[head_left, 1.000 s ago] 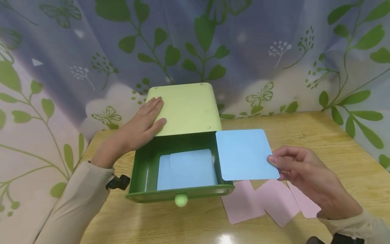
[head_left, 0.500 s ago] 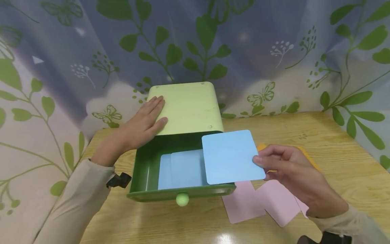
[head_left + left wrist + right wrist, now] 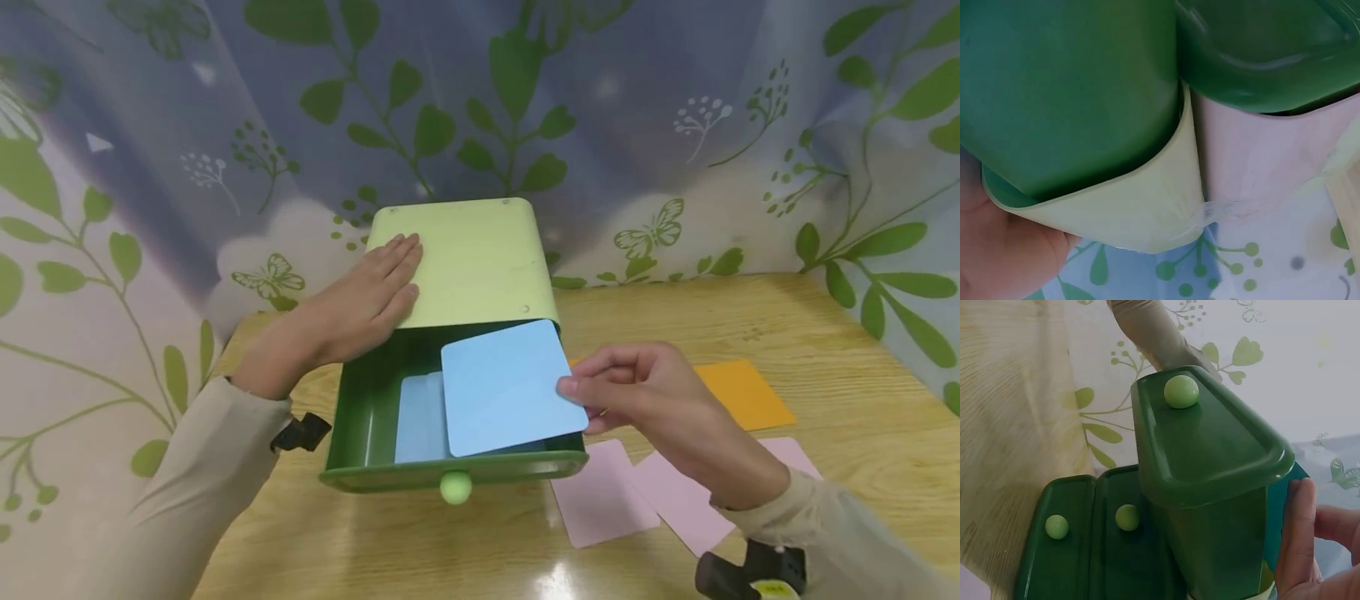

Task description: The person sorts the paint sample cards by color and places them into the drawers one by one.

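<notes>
Just left of the right hand [image 3: 663,412], the open, glossy drawer [image 3: 363,429] holds blue cards [image 3: 420,421]. That hand pinches a square card [image 3: 510,392], round-cornered, above them; the left hand [image 3: 360,307] rests straight-fingered on the cabinet [image 3: 476,267].

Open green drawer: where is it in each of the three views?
Head: open drawer, lower middle, below the pale casing.
Left wrist: upper left, its green body filling that corner.
Right wrist: centre, its round knob near the top.
Shared landmark: the leaf-printed curtain.
</notes>
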Demonstrator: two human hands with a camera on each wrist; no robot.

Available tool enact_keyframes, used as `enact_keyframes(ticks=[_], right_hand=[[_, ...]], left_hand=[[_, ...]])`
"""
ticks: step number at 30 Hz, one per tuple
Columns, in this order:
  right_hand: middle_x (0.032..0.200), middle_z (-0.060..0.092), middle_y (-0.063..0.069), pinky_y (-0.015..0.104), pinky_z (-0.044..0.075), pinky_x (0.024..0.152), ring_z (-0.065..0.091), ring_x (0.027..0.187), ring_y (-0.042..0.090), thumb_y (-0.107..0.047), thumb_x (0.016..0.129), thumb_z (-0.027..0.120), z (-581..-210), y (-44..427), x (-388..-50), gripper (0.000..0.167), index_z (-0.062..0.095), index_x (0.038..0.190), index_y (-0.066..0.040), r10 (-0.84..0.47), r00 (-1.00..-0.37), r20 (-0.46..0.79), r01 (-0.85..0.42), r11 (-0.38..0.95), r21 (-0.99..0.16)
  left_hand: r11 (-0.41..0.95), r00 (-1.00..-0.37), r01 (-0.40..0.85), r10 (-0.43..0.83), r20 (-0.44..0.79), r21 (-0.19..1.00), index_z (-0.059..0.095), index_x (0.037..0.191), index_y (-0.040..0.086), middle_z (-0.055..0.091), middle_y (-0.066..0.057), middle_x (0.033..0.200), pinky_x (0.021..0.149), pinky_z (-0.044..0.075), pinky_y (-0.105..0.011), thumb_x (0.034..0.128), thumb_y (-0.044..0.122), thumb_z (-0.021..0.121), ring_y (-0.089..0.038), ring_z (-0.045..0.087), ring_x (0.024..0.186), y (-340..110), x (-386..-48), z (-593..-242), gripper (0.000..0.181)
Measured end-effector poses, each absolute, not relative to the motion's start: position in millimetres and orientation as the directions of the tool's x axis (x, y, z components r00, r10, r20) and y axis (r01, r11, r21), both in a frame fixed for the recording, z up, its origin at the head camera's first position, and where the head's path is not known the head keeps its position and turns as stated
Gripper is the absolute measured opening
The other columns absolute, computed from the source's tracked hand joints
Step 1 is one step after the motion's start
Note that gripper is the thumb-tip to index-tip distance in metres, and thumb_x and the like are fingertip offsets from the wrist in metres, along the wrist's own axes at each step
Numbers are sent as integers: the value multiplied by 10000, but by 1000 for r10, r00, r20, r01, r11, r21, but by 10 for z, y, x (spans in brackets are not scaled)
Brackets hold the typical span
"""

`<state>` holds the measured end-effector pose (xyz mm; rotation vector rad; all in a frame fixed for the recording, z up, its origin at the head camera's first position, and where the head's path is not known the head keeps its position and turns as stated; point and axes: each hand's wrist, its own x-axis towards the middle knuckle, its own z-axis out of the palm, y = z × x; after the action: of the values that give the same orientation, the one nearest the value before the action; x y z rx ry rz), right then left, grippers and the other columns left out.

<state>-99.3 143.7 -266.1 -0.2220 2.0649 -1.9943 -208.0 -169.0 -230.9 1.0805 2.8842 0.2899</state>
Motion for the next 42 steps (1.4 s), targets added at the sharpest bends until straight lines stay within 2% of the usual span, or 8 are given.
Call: enact_keyframes(ticks=[11, 15, 19, 23, 32, 36, 39, 42], right_hand=[[799, 714, 90, 328, 587, 665, 669, 610, 176, -133, 846, 748, -2591, 1257, -1066, 179, 681, 890, 26, -283, -956, -81, 70, 48, -996], [664, 655, 102, 280, 543, 501, 622, 514, 168, -213, 841, 764, -2572, 1154, -1083, 270, 658, 831, 36, -297, -951, -88, 54, 121, -991], [578, 586, 114, 232, 389, 363, 492, 386, 163, -308, 820, 780, -2566, 1129, -1054, 340, 647, 756, -3, -270, -961, -60, -18, 276, -961], [548, 557, 103, 262, 367, 355, 440, 358, 194, -330, 822, 775, -2587, 1197, -1029, 340, 638, 711, -40, -228, -973, 31, -117, 372, -921], [566, 568, 117, 305, 407, 360, 472, 368, 238, -262, 848, 756, -2643, 1327, -1000, 298, 628, 708, -33, -246, -963, 109, -197, 368, -908], [564, 578, 52, 299, 390, 344, 473, 370, 211, -250, 862, 744, -2687, 1329, -929, 272, 627, 700, -66, -248, -951, 186, -269, 362, -892], [538, 557, -39, 242, 387, 352, 454, 375, 109, -169, 868, 736, -2755, 1287, -830, 233, 612, 674, -131, -232, -889, 394, -456, 386, -802], [503, 453, -142, 129, 291, 359, 339, 390, -26, -248, 937, 655, -2843, 1181, -691, 320, 541, 643, -190, -251, -721, 646, -660, 535, -528]], left_hand=[[729, -753, 643, 658, 20, 234, 30, 1532, -18, -21, -156, 1609, 1187, -5, -433, 1062, 331, 172, -277, -68, 1474, -1658, -2090, -2297, 602], [733, -756, 642, 654, 29, 226, 39, 1530, -24, -10, -160, 1608, 1187, 4, -442, 1062, 323, 182, -282, -60, 1474, -1674, -2080, -2308, 600], [732, -755, 645, 655, 33, 217, 40, 1528, -29, -8, -161, 1608, 1187, 8, -444, 1062, 319, 186, -284, -56, 1475, -1679, -2077, -2311, 600], [730, -753, 648, 657, 41, 215, 51, 1528, -33, 0, -160, 1608, 1188, 13, -441, 1061, 316, 194, -282, -49, 1475, -1675, -2084, -2315, 600], [725, -750, 654, 659, 59, 214, 67, 1526, -37, 14, -168, 1606, 1188, 18, -441, 1060, 316, 205, -288, -37, 1476, -1683, -2109, -2337, 601], [731, -754, 648, 656, 44, 214, 49, 1527, -34, -1, -165, 1607, 1188, 11, -443, 1059, 318, 194, -286, -48, 1475, -1699, -2105, -2337, 603], [734, -756, 646, 654, 40, 209, 44, 1528, -30, -4, -161, 1607, 1187, 9, -443, 1059, 322, 191, -282, -52, 1475, -1708, -2102, -2339, 604], [733, -754, 648, 655, 41, 208, 44, 1528, -30, -5, -160, 1608, 1188, 9, -441, 1060, 323, 191, -281, -51, 1475, -1709, -2099, -2335, 604]])
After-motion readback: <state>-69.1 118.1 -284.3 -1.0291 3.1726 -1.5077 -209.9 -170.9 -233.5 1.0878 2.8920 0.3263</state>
